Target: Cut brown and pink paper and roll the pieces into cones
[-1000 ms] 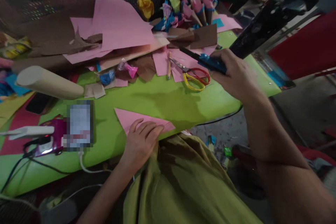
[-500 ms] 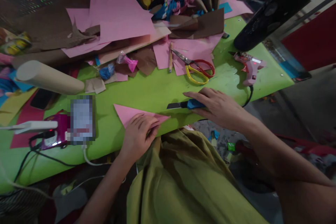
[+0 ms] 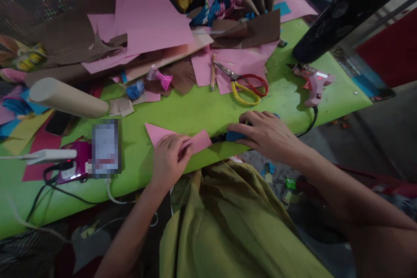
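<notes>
A folded piece of pink paper (image 3: 202, 141) lies near the front edge of the green table. My left hand (image 3: 171, 154) presses on it and grips it, the fingers bent over its middle and hiding part of it. In my right hand (image 3: 265, 132) is a box cutter (image 3: 235, 135) with a blue handle, the fingers closed round it. Its dark blade points left and meets the right end of the paper, partly inside the fold as far as I can see.
Beyond the hands lie scissors (image 3: 249, 89), a pencil (image 3: 213, 73) and pink sheets (image 3: 153, 21). A glue gun (image 3: 315, 84) and a black post-like object (image 3: 321, 30) are at right. A cardboard tube (image 3: 70, 99), a phone (image 3: 104, 147) and cables are at left.
The box cutter has moved left and slightly down, so its blade now reaches the paper. The paper's right end, earlier a flat point, now stands up as a flap.
</notes>
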Available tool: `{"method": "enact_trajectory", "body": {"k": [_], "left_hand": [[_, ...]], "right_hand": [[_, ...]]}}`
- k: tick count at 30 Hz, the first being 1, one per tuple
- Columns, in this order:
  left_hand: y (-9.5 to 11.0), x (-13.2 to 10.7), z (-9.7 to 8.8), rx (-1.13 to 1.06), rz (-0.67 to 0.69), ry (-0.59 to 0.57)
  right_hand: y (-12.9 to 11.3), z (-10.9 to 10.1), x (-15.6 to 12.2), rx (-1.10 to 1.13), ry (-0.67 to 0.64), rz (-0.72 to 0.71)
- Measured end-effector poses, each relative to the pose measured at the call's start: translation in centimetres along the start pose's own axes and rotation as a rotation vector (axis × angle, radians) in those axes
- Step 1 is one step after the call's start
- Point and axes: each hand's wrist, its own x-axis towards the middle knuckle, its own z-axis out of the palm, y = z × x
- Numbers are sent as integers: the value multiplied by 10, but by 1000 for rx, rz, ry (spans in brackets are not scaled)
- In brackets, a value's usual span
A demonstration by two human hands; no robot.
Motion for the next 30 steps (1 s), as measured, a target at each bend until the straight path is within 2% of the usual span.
{"method": "enact_trajectory", "body": {"k": [6,9,12,15,21,30], "left_hand": [[-1,-4,10,232,-28,92],[0,-7,14,282,3,95],[2,-12,15,219,72,38],[5,-19,12,169,66,-44],[9,-30,3,242,90,-298],[10,-30,5,278,99,-363]], "right_hand": [[-2,-1,-2,6,18,-4],[-1,2,-4,24,21,-17],[1,6,-6,48,31,-27],[1,8,-7,70,42,-21],[0,9,-13,101,39,-24],[-17,11,-24,60,89,16]]}}
